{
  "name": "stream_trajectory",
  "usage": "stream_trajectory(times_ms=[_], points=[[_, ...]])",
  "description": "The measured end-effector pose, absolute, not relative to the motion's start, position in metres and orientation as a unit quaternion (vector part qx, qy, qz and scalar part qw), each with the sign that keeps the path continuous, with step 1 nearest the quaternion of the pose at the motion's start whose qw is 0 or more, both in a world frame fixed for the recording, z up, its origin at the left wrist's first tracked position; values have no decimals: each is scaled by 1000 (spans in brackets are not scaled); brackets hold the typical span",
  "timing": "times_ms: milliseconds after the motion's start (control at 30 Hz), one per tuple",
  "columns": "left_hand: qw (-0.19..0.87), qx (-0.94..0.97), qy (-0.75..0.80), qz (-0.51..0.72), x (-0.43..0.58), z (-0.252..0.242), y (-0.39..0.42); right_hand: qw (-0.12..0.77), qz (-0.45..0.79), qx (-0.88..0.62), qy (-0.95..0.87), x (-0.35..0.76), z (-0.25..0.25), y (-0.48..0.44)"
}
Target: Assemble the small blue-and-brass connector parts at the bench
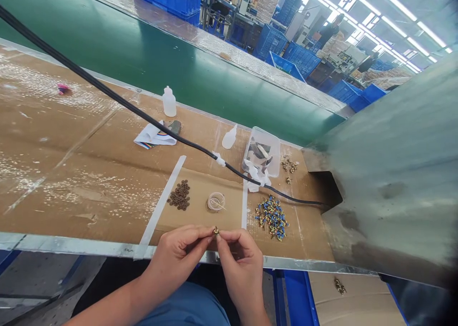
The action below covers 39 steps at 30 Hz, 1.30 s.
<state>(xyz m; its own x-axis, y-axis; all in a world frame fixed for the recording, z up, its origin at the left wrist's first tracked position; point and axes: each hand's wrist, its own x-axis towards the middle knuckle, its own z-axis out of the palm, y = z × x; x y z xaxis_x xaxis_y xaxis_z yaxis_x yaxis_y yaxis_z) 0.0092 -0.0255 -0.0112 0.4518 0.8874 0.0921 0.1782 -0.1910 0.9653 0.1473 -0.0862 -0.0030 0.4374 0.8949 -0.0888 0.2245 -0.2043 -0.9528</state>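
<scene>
Small part (216, 231) pinched by left hand (181, 247) and right hand (240, 255), low middle of frame; seemingly unfinished. Brown discs (179, 196), blue bits (272, 217) seen heaped on desk (110, 161); how many done, cannot be told.

Two hands (175, 249) (241, 259) (one piece (215, 231) between), two bottles (169, 103) (229, 138), one cup (211, 206), one box (275, 161)
</scene>
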Motion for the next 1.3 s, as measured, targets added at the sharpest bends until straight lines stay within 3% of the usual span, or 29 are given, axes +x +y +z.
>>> stream_trajectory(times_ms=[1300], points=[[493, 697, 384, 351, 9, -12, -24, 473, 326, -695, -433, 150, 4, -83]])
